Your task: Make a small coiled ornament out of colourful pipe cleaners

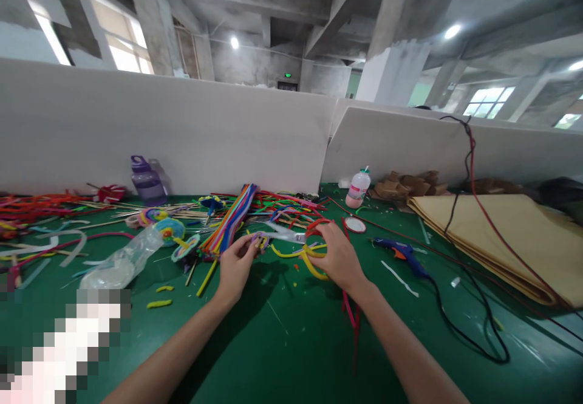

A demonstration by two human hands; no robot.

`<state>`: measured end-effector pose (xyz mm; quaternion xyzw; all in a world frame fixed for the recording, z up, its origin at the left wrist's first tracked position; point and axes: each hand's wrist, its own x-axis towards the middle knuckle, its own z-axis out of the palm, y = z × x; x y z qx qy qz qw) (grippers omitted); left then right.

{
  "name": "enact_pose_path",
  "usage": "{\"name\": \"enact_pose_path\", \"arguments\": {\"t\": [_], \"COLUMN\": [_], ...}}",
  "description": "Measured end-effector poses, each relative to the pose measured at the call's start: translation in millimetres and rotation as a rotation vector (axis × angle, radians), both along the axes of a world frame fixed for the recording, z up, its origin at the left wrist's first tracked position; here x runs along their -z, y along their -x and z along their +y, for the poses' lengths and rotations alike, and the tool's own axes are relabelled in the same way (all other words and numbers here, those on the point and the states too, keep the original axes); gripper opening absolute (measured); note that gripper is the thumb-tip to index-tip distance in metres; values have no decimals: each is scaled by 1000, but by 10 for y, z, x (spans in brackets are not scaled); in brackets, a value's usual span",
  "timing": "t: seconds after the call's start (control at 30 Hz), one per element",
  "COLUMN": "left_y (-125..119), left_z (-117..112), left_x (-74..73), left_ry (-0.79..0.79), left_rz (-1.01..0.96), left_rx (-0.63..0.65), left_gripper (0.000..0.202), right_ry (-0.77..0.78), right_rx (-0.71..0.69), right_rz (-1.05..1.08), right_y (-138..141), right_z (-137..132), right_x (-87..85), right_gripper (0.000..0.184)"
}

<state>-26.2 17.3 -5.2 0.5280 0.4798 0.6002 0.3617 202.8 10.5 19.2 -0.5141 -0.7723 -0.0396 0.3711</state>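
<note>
My left hand (235, 267) is closed in a pinch on a small purple pipe-cleaner piece (260, 240) with some yellow in it. My right hand (339, 255) is wrapped round a pair of scissors (285, 232), its blades pointing left toward that piece. A red handle loop shows at the fingers. Yellow pipe cleaner (286, 253) curves beneath the scissors, close to the right fingers. Just behind my left hand lies a bundle of multicoloured pipe cleaners (237, 215). Finished-looking coiled discs (170, 230) rest to its left.
A blue hot glue gun (403, 255) with a black cord lies on the green table (282, 343) at right. Folded brown paper (492, 234) is beyond it. A purple bottle (148, 182) and a pink drink bottle (358, 189) stand by the white partition (228, 130). A clear plastic bag (121, 264) lies left.
</note>
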Motion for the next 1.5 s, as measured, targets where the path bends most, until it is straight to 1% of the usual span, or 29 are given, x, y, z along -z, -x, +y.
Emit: {"name": "enact_pose_path", "arguments": {"t": [0.1, 0.23, 0.3, 0.4, 0.5, 0.6, 0.73, 0.87, 1.07, 1.3, 1.4, 1.5], "left_y": [45, 71, 68, 46, 15, -11, -32, -60, -100, -88, -99, -126], "left_z": [11, 9, 11, 15, 22, 28, 18, -17, -66, -55, -53, -64], "left_x": [-43, -72, -71, -57, -31, -9, -13, -44, -86, -75, -78, -82], "left_ry": [-28, -104, -84, -23, 16, 75, 140, 175, 178, 195, 206, 206], "left_rz": [45, 129, 79, -47, -153, -304, -441, -491, -518, -541, -556, -568], "left_rx": [39, 80, 120, 163, 175, 184, 222, 225, 247, 276, 293, 283], "left_gripper": [30, 23, 23, 25, 27, 27, 27, 26, 29, 28, 27, 25], "right_ry": [-49, -75, -80, -100, -125, -132, -130, -129, -108, -101, -84, -70], "right_rx": [8, 35, 33, 35, 57, 82, 91, 80, 65, 23, 19, 24], "right_rz": [-161, -212, -243, -274, -290, -303, -309, -323, -315, -309, -319, -318], "right_y": [-60, -140, -149, -136, -111, -77, -28, 13, 53, 41, 32, 36], "right_z": [10, 59, 72, 79, 80, 74, 60, 42, 26, 49, 52, 49], "right_x": [-8, 16, 35, 67, 96, 112, 122, 123, 120, 149, 167, 180], "right_gripper": [44, 43, 43, 43, 46, 48, 48, 47, 46, 42, 44, 45]}}
